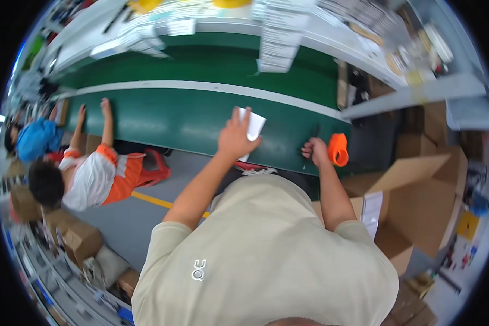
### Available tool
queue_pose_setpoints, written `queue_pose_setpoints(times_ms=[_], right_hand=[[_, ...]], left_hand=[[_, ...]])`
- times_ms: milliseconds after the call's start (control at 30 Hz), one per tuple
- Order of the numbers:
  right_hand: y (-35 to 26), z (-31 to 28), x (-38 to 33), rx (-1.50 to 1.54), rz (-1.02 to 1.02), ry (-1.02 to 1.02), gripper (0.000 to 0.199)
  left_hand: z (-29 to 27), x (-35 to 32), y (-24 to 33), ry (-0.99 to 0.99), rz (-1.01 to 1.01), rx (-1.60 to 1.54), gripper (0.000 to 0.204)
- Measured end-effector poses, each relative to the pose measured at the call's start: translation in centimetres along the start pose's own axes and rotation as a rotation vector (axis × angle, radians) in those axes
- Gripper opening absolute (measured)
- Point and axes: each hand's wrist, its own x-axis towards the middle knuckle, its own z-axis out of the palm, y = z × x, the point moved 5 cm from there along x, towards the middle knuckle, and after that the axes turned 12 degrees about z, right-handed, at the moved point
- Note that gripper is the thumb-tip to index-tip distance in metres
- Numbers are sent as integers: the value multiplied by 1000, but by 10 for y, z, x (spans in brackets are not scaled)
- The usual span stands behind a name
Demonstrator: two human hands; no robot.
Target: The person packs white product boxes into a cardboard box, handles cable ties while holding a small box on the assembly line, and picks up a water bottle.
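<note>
My left hand (237, 137) grips a flat white piece, like a card or small box (256, 124), on the green work surface (185, 119). Its fingers lie over the left side, and a white bit also shows below the palm. Closer to the right end, my right hand (316, 152) is closed around a thin dark tool (316, 131) whose tip points away from me; blur hides its exact kind. Just right of that hand stands an orange ring-shaped thing (338, 150), like a tape dispenser, which the hand does not visibly touch.
Papers hang from the white shelf (212, 26) beyond the surface. An open cardboard box (418, 201) stands by my right arm. At the left, a person in white and orange (100, 176) works at the same surface, with another in blue (38, 140) farther off.
</note>
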Motion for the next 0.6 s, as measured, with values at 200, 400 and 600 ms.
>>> queue_pose_setpoints(times_ms=[200,400,600], right_hand=[[-15,-14,-19,-264,-21,66,20],[-25,-42,-7,-375,-94,249,19],[-23,-48,11,-706,-406,677,23]], left_hand=[[7,6,8,37,60,24,93],[7,5,15,27,44,30,93],[5,7,17,-6,23,46,94]])
